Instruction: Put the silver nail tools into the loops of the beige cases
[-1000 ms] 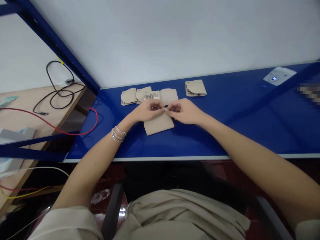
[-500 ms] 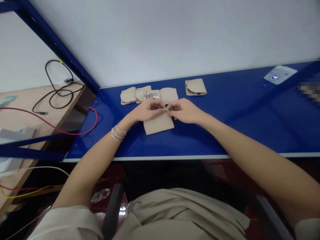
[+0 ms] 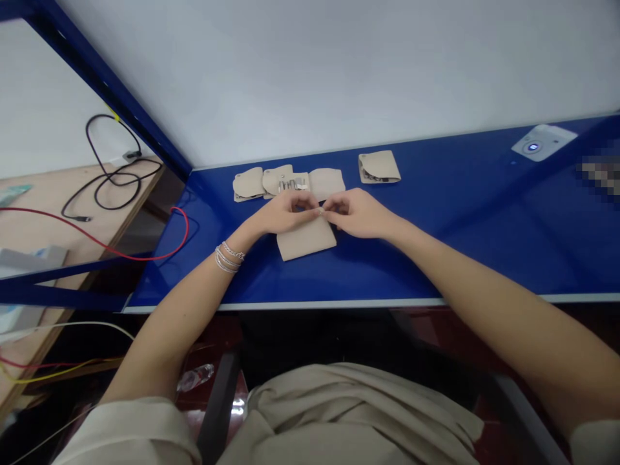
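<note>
Pinching a tiny silver piece (image 3: 320, 210) between the fingers (image 3: 334, 208) of the left hand (image 3: 287, 214) and right hand (image 3: 357, 214), steadily, above a beige pouch (image 3: 306, 241) on the desk (image 3: 426, 261).

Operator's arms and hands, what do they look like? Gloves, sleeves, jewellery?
The left hand and right hand are bare: no gloves, cables or markers. The forearms are bare too, with loose cream cuffs, the left sleeve and right sleeve, near the elbows. Thin silver chain bracelets circle the left wrist.
</note>
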Action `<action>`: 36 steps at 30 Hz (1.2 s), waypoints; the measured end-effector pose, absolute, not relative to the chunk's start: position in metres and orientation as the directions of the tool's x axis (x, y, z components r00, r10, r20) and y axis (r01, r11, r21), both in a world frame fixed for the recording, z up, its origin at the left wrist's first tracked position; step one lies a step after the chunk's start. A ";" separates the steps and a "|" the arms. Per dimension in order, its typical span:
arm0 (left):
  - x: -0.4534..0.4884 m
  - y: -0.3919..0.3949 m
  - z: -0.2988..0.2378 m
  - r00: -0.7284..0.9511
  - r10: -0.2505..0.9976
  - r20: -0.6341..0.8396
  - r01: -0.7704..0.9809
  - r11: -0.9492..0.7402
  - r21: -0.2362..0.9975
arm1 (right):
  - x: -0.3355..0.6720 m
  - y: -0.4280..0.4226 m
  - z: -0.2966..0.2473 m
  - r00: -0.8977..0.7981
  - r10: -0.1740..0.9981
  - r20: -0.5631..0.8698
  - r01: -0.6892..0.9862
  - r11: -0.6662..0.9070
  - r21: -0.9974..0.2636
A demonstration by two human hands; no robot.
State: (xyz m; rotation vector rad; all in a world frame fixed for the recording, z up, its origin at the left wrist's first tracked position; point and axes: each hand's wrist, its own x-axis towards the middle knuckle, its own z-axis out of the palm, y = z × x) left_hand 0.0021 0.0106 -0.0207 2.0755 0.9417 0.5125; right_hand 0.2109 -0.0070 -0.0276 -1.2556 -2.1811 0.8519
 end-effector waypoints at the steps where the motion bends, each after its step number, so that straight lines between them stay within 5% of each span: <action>1: 0.002 0.010 -0.020 0.646 0.762 0.037 0.448 -0.418 0.790 | 0.211 -0.007 -0.027 -0.466 0.880 0.093 0.584 0.385 -0.715; 19: 0.001 0.011 -0.020 0.682 0.731 0.005 0.368 -0.349 0.862 | 0.209 -0.012 -0.023 -0.487 0.868 0.100 0.579 0.406 -0.707; 36: -0.001 0.012 -0.018 0.652 0.755 -0.076 0.396 -0.254 0.882 | 0.208 -0.011 -0.017 -0.484 0.872 -0.069 0.549 0.241 -0.801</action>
